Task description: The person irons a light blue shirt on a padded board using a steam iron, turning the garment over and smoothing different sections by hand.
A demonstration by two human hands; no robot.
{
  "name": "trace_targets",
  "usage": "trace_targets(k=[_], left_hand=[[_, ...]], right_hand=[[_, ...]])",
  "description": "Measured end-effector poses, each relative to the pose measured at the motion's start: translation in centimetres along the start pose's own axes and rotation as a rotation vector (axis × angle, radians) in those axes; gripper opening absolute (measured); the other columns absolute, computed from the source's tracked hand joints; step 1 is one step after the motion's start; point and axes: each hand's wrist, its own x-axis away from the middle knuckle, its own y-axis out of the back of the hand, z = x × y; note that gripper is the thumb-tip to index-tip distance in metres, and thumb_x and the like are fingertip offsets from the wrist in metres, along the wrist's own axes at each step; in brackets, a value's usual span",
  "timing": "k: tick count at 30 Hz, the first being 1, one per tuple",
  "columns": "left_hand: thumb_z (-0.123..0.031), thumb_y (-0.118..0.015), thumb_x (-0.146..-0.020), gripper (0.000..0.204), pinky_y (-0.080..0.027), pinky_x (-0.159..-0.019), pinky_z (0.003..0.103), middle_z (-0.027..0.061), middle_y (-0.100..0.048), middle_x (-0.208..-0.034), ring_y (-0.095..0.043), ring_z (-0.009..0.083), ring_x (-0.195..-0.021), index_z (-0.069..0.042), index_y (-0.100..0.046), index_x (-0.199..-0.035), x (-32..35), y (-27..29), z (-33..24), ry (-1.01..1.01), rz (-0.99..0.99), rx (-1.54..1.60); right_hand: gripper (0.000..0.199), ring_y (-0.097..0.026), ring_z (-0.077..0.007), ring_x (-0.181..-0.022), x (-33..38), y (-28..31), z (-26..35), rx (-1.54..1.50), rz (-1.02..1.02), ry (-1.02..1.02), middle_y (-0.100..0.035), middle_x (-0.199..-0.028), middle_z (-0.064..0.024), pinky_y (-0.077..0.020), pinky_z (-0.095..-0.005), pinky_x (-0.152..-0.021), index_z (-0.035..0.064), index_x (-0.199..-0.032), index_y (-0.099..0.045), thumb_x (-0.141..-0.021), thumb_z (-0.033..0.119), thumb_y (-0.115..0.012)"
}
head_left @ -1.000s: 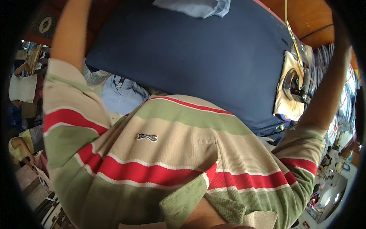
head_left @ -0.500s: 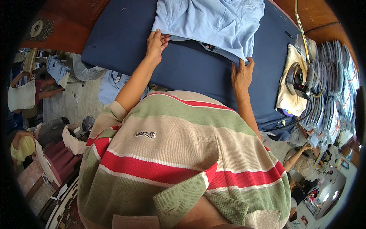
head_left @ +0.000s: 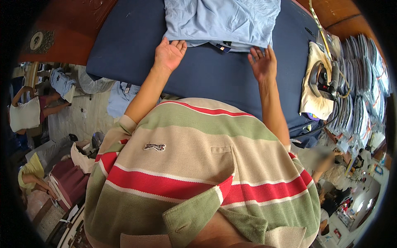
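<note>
A light blue garment (head_left: 223, 20), slightly wrinkled, lies over the dark blue padded table (head_left: 206, 74), its near edge running roughly straight across. A small dark tag (head_left: 223, 48) shows under that edge, near the middle. At the garment's near left corner is my left hand (head_left: 170, 56), palm turned up and open, its fingertips at the hem. My right hand (head_left: 263, 66) is at the near right corner, also palm up, with fingers apart and tips by the edge. The garment's far part runs out of view at the top.
On the right, an iron (head_left: 322, 80) rests on a cream cloth (head_left: 312, 105), its cord (head_left: 317, 18) hanging from above. Beyond stand stacks of bagged folded garments (head_left: 359, 78). More blue clothing (head_left: 120, 99) lies below the table's left side. Other people are at left and lower right.
Both hands have let go of their pinch on the hem and turned palm up. The garment's near edge has settled straighter, and the tag shows more.
</note>
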Motion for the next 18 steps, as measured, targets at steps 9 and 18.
trace_targets(k=[9, 18], left_hand=[[-0.031, -0.042, -0.091, 0.029, -0.041, -0.084, 0.037, 0.0051, -0.061, -0.102, -0.055, 0.0206, -0.092, -0.011, -0.056, -0.106, -7.9, -12.8, -7.5, -0.114, 0.698, -0.030], [-0.028, -0.029, -0.096, 0.031, -0.035, -0.095, 0.041, 0.0050, -0.048, -0.120, -0.044, 0.0215, -0.112, -0.008, -0.045, -0.114, -0.7, 3.2, -0.6, 0.311, 0.072, 0.106]], right_hand=[[0.026, -0.054, -0.0229, -0.102, -7.0, -6.1, 9.5, -0.540, 0.466, 0.487, -0.061, -0.105, -0.0054, -0.0400, -0.0384, -0.090, 0.0089, -0.106, -0.057, -0.092, 0.027, -0.043], [0.039, -0.040, -0.0301, -0.120, 2.1, 3.1, -4.5, -0.504, -0.223, -0.031, -0.038, -0.131, -0.0152, -0.0403, -0.0410, -0.096, 0.0040, -0.131, -0.028, -0.096, 0.021, -0.034]])
